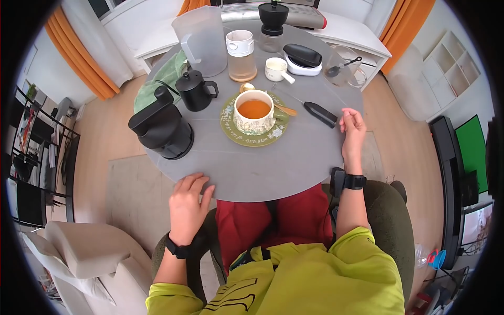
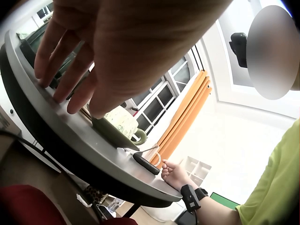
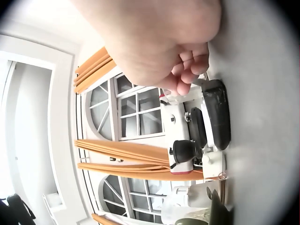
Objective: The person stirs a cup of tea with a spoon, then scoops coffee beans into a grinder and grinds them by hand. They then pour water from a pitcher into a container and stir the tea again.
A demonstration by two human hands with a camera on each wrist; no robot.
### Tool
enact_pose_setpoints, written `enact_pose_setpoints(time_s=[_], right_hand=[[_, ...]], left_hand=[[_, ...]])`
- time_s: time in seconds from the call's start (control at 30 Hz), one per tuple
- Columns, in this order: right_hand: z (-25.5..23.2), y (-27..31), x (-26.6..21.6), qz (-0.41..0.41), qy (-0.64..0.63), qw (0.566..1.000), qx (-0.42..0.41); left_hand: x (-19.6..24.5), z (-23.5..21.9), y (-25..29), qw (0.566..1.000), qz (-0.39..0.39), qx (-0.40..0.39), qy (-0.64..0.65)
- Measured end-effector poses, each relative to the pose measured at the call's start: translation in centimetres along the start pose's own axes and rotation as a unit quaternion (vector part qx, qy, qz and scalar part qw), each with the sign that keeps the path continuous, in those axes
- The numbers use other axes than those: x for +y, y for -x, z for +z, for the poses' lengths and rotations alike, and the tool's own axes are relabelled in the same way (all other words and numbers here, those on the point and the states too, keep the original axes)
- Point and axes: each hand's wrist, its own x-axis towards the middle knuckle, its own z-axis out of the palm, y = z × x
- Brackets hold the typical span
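Observation:
My left hand (image 1: 188, 205) rests its fingertips on the near left edge of the grey round table (image 1: 231, 173), holding nothing. Over at the right edge my right hand (image 1: 353, 128) lies on the tabletop, fingers loosely curled and without anything in them. Just left of it is a black milk frother (image 1: 320, 114), its thin shaft pointing toward the back. A patterned cup (image 1: 254, 125) of reddish-brown liquid stands on a green saucer (image 1: 231, 134) at the middle. A wooden-handled spoon (image 1: 286, 110) lies on the saucer behind the cup, partly hidden by it.
On the left stand a black machine (image 1: 165, 128), a black gooseneck kettle (image 1: 195, 92) and a green cloth (image 1: 147, 94). Farther back are a clear pitcher (image 1: 202, 42), a lidded glass jar (image 1: 241, 58), a hand grinder (image 1: 273, 26), a small white cup (image 1: 275, 68) and a glass mug (image 1: 338, 68).

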Motion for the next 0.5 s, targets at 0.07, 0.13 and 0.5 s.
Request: enact_pose_setpoints(time_s=[0.07,0.13,0.5], right_hand=[[-0.03,0.05,0.18,0.001,-0.007,1.000,-0.016],[0.29,0.21,-0.11,0.016,-0.005,1.000,-0.017],[0.21,0.12,0.03,0.021,0.000,0.999,-0.026]], left_hand=[[0.06,-0.03,0.04,1.000,0.000,0.000,-0.004],[0.02,0.01,0.06,1.000,0.004,0.000,-0.008],[0.41,-0.11,0.06,1.000,-0.002,-0.008,-0.011]])
